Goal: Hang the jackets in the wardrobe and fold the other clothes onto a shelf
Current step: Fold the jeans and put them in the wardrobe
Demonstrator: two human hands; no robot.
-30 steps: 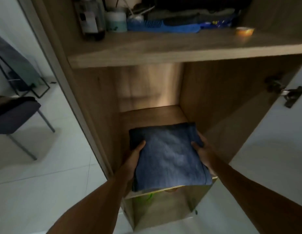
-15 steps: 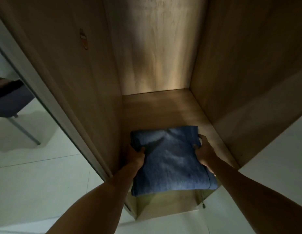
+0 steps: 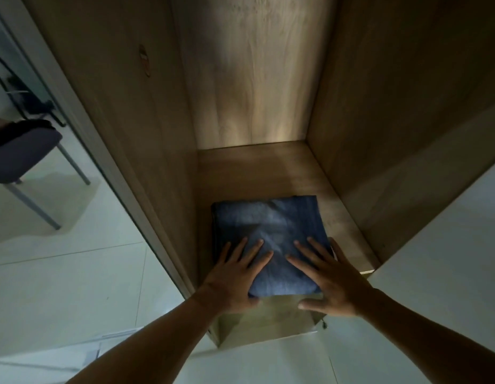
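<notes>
A folded blue denim garment lies flat on a wooden wardrobe shelf, near the shelf's front edge. My left hand rests on its near left part with straight, spread fingers. My right hand lies flat on its near right part, fingers spread, thumb over the shelf's front edge. Neither hand grips the cloth.
Wooden side walls and a back panel enclose the compartment. The white wardrobe door stands open on the right. A dark chair with metal legs stands on the pale tiled floor at the left.
Both hands let go of the garment's sides and now lie flat on top of it. The garment has been set down further in on the shelf. The view has tilted down.
</notes>
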